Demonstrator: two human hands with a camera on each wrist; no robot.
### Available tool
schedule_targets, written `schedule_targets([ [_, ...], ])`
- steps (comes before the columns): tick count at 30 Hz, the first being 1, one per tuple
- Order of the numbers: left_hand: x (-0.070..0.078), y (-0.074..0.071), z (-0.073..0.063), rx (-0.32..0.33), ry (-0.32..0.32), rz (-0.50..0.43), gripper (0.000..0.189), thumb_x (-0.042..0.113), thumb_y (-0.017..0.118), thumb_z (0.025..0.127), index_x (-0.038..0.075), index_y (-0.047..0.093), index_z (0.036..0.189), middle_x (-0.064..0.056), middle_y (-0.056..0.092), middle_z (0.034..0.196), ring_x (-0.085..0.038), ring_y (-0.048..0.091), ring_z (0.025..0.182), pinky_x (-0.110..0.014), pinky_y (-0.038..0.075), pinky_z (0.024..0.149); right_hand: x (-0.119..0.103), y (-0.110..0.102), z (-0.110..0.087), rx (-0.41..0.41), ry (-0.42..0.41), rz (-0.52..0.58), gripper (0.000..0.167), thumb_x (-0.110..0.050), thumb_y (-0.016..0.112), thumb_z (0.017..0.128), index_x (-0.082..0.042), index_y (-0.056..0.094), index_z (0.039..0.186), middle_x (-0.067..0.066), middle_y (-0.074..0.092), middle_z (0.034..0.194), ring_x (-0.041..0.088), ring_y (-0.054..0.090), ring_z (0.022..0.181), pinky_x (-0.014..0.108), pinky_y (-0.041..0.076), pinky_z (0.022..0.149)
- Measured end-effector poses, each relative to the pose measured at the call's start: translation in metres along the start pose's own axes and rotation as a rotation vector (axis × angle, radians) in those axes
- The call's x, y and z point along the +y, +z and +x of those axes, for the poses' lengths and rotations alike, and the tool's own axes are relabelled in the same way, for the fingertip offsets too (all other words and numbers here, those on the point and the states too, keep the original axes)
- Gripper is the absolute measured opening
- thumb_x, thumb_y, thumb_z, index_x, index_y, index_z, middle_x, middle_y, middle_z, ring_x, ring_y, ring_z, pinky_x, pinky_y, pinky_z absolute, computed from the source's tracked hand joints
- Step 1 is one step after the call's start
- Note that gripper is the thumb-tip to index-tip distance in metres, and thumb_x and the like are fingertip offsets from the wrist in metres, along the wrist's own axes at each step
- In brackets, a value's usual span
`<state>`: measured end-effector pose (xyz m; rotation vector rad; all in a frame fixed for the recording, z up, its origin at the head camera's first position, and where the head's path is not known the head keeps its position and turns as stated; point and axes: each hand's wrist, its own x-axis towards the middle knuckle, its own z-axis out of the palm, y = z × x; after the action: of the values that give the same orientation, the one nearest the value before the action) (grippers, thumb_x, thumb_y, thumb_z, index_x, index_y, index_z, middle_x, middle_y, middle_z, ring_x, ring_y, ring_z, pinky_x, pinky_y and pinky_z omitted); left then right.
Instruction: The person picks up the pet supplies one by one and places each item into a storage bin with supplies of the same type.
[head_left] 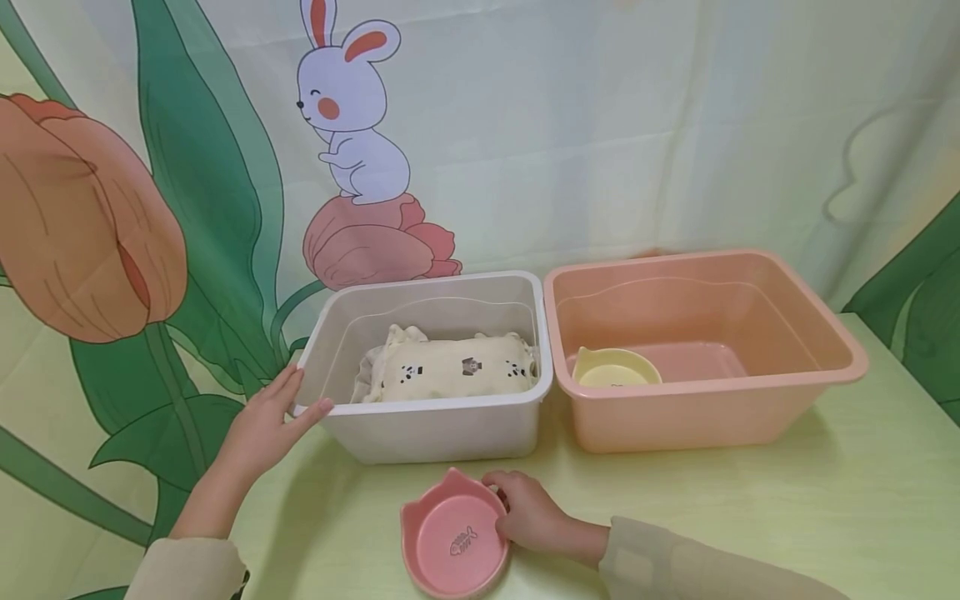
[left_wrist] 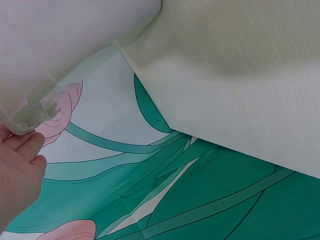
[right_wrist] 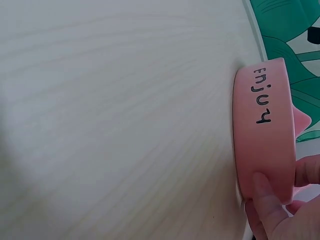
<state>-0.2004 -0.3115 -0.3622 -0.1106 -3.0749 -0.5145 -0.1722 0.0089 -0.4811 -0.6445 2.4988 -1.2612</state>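
Note:
A pink cat-eared pet bowl with a fishbone mark inside is at the table's front. My right hand grips its right side, thumb at the wall and fingers around the rim. The right wrist view shows lettering on the outer wall of the pink bowl, with my right hand at one end. My left hand holds the front left corner of a light grey plastic bin. In the left wrist view, fingers of my left hand bend at the bin's lip.
Inside the grey bin lies a cream cushion-like cloth item with animal prints. To its right stands a pink-orange bin holding a yellow cat-eared bowl. Both bins stand on a pale table, before a printed curtain.

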Motion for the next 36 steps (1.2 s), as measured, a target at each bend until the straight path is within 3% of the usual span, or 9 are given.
schedule_targets([
  [21, 0.0012, -0.0017, -0.0003, -0.005, -0.004, 0.003, 0.079, 0.055, 0.040, 0.087, 0.001, 0.017, 0.140, -0.018, 0.014, 0.147, -0.048, 0.021, 0.127, -0.065, 0.022, 0.095, -0.0040, -0.0007, 0.0031, -0.017, 0.052, -0.035, 0.048, 0.012, 0.059, 0.063, -0.004, 0.058, 0.108, 0.007, 0.062, 0.085, 0.015, 0.056, 0.075, 0.018, 0.046, 0.061],
  [36, -0.0005, 0.0003, -0.0002, -0.005, 0.001, 0.002, 0.079, 0.055, 0.040, 0.087, 0.001, 0.017, 0.140, -0.018, 0.014, 0.147, -0.047, 0.021, 0.127, -0.065, 0.022, 0.095, -0.0066, -0.0021, 0.0019, -0.018, 0.026, -0.065, 0.043, 0.013, 0.057, 0.062, -0.004, 0.060, 0.101, 0.005, 0.061, 0.079, 0.013, 0.054, 0.070, 0.017, 0.044, 0.057],
])
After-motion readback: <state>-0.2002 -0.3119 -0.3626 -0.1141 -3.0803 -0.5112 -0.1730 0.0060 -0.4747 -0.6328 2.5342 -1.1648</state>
